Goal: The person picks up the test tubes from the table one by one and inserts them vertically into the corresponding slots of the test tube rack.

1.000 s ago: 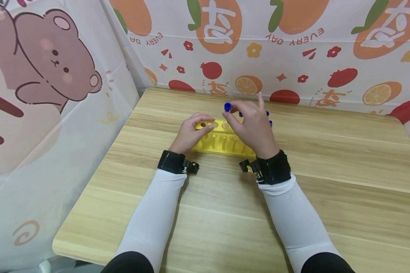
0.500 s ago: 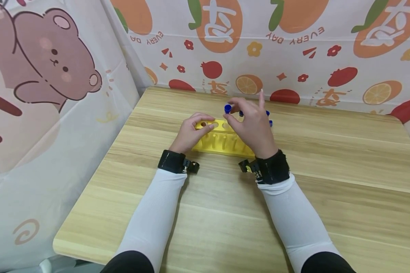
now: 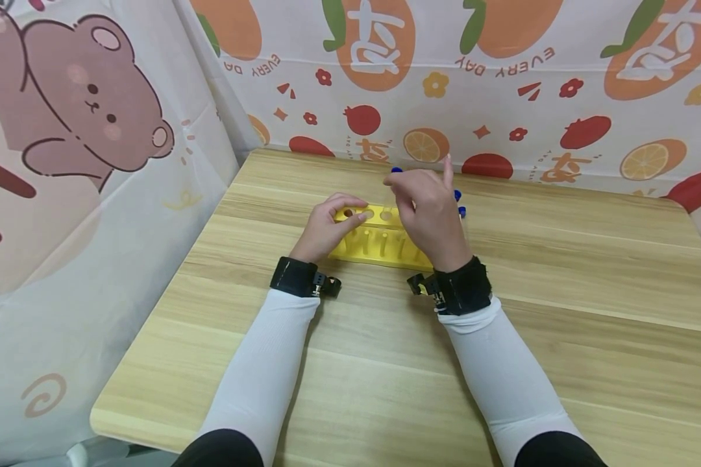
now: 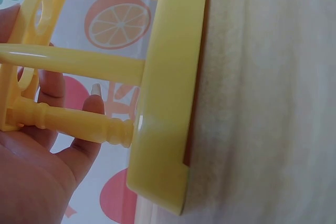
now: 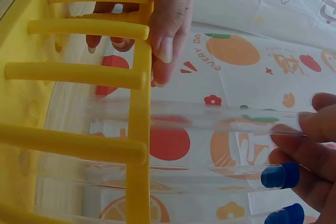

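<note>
The yellow test tube rack (image 3: 380, 250) stands upright on the table, several of its top holes bare. My left hand (image 3: 326, 227) grips its left end; in the right wrist view the thumb (image 5: 167, 45) lies along the top plate. My right hand (image 3: 432, 211) pinches the upper part of a clear test tube (image 5: 226, 118), with its little finger raised. That tube reaches down through the rack's top plate. In the head view a blue cap (image 3: 396, 170) shows just beyond the right fingers. Two blue-capped test tubes (image 5: 220, 177) stand beside it in the right wrist view.
The rack stands on a wooden table (image 3: 362, 376) near its back edge. Fruit-printed cloth (image 3: 502, 84) hangs behind, and a bear-printed cloth (image 3: 93, 227) covers the left side. More blue caps (image 3: 457, 194) show right of the right hand.
My right fingers have tipped forward and away, and the blue cap at them now shows farther back. The left hand and the rack have stayed put.
</note>
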The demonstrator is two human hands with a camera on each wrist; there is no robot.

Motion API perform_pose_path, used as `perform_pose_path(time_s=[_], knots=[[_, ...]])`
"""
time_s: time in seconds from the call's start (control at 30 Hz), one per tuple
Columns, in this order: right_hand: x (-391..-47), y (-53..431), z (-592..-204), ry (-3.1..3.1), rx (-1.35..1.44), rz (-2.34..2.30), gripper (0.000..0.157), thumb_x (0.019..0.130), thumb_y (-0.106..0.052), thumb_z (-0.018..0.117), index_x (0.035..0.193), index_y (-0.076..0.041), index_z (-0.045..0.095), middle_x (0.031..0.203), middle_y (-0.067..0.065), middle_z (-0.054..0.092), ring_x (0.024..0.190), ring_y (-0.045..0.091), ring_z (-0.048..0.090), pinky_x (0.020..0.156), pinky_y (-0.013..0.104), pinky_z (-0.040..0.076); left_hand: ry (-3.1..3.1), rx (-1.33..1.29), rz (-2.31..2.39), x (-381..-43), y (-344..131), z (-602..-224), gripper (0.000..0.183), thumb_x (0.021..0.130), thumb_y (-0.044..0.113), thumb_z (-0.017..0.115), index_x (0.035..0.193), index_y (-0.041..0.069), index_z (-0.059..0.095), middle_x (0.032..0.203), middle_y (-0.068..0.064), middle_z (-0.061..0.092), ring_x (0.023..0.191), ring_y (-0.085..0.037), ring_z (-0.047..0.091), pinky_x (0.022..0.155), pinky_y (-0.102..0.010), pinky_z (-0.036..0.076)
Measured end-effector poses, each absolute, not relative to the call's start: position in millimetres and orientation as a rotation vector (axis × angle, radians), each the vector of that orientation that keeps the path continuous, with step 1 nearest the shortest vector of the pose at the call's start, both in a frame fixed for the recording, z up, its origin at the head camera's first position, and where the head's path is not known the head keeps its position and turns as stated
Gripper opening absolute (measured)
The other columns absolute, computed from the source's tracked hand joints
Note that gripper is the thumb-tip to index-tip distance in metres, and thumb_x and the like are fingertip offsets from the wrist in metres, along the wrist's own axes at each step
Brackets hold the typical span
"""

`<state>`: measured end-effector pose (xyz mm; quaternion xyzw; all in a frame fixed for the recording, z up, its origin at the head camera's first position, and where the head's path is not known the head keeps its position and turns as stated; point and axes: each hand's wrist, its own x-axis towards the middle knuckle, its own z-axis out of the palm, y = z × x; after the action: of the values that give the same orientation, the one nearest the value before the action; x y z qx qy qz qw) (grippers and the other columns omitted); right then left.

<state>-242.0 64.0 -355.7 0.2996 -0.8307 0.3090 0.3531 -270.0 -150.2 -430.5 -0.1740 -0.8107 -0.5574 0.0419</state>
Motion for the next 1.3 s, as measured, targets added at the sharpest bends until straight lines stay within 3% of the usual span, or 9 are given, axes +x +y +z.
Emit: perform_pose_path(time_s=[0.17,0.27,0.37,0.47,0.83,1.0,1.1,1.3], knots=[[-241.8,63.3,-354.7,-2.149,0.792,0.767,0.017,0.096,-0.011,0.061,0.099,-0.01,0.078,0.092,0.008,0.073,0.099,0.028,0.064,0.12,0.056,0.008,-2.49,-0.529,-1.703,-270.0,-150.5,-431.3,0.028,0.093,0.035,0.068,0.117,0.02,0.071,0.117,0.008,0.062,0.112,-0.016,0.054,0.085,-0.033,0.048],[-239.9,61.5,-351.5,-2.188,0.797,0.762,0.016,0.096,-0.012,0.063,0.099,-0.008,0.078,0.093,0.009,0.072,0.101,0.028,0.06,0.117,0.047,0.027,-2.489,-0.529,-1.705,-270.0,-150.6,-430.9,0.029,0.093,0.035,0.068,0.117,0.019,0.071,0.117,0.007,0.062,0.112,-0.015,0.054,0.084,-0.032,0.048],[-236.4,59.1,-347.4,-2.227,0.807,0.743,0.017,0.095,-0.016,0.065,0.102,-0.008,0.077,0.096,0.01,0.072,0.101,0.029,0.055,0.098,0.039,0.042,-2.485,-0.533,-1.707,-270.1,-150.7,-430.2,0.032,0.093,0.035,0.068,0.118,0.016,0.071,0.118,0.006,0.062,0.111,-0.015,0.054,0.083,-0.032,0.047],[-233.2,57.0,-344.2,-2.249,0.798,0.712,0.019,0.095,-0.019,0.066,0.105,-0.008,0.077,0.1,0.011,0.073,0.098,0.029,0.052,0.086,0.039,0.041,-2.482,-0.538,-1.708,-270.5,-150.6,-429.9,0.035,0.093,0.035,0.068,0.119,0.012,0.07,0.118,0.006,0.062,0.111,-0.015,0.054,0.082,-0.032,0.047],[-230.2,59.2,-341.8,-2.303,0.725,0.676,0.019,0.094,-0.02,0.067,0.109,-0.012,0.076,0.106,0.009,0.073,0.099,0.029,0.049,0.082,0.042,0.036,-2.494,-0.511,-1.708,-270.4,-150.2,-429.4,0.028,0.093,0.034,0.068,0.117,0.019,0.072,0.117,0.005,0.063,0.111,-0.017,0.055,0.084,-0.032,0.048],[-227.1,59.5,-338.9,-2.394,0.743,0.718,0.019,0.095,-0.016,0.065,0.11,-0.011,0.075,0.109,0.008,0.071,0.091,0.024,0.06,0.079,0.031,0.05,-2.496,-0.514,-1.699,-271.2,-150.4,-429.7,0.028,0.093,0.036,0.068,0.116,0.021,0.072,0.117,0.008,0.062,0.11,-0.014,0.055,0.083,-0.032,0.049],[-225.1,59.1,-336.9,-2.455,0.75,0.749,0.02,0.095,-0.014,0.064,0.111,-0.011,0.075,0.112,0.008,0.071,0.091,0.023,0.068,0.075,0.031,0.057,-2.488,-0.519,-1.707,-271.7,-150.4,-429.7,0.027,0.093,0.035,0.068,0.116,0.022,0.072,0.116,0.009,0.062,0.108,-0.012,0.055,0.083,-0.032,0.049],[-225.0,58.8,-334.9,-2.531,0.741,0.768,0.022,0.095,-0.011,0.062,0.113,-0.011,0.074,0.117,0.009,0.07,0.096,0.024,0.069,0.078,0.032,0.057,-2.485,-0.522,-1.713,-272.2,-149.9,-428.7,0.028,0.093,0.035,0.069,0.116,0.02,0.072,0.115,0.009,0.062,0.106,-0.011,0.055,0.081,-0.033,0.049]])
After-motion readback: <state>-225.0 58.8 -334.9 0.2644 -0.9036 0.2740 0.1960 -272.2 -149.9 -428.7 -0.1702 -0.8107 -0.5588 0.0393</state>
